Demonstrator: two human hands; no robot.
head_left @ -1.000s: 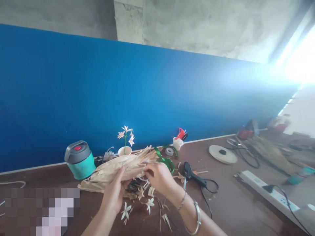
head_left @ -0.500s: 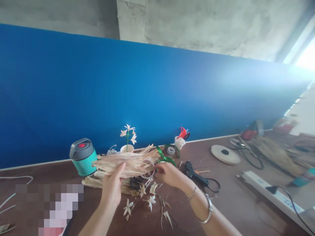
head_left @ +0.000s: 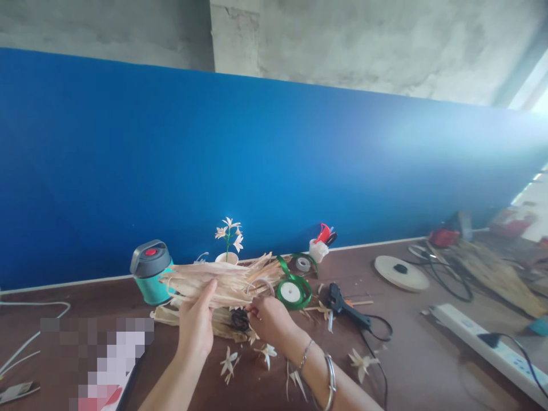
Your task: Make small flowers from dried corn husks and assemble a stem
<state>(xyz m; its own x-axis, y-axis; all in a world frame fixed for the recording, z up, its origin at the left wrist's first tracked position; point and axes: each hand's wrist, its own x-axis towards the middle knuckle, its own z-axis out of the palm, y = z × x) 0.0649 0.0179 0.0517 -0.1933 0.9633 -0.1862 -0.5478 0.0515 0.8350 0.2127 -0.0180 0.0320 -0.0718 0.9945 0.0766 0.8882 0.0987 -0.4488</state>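
The dried husk bundle point(head_left: 222, 282) sits lifted just above the table point(head_left: 406, 354), our left hand point(head_left: 196, 325) fingers closed around it, our right hand point(head_left: 269, 322) fingers curled at its lower edge, on what we cannot tell, and with only a few finished flowers point(head_left: 229, 361) lying near, we judge most husk unworked

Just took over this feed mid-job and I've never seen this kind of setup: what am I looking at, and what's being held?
There is no machine here: one camera worn on a person's head looks forward and down at their two bare hands. The left hand grips a dried husk bundle above a brown table. The right hand touches the bundle's strips; its grip is unclear. Nearby are a green ribbon spool, a black glue gun, a teal flask and small husk flowers.
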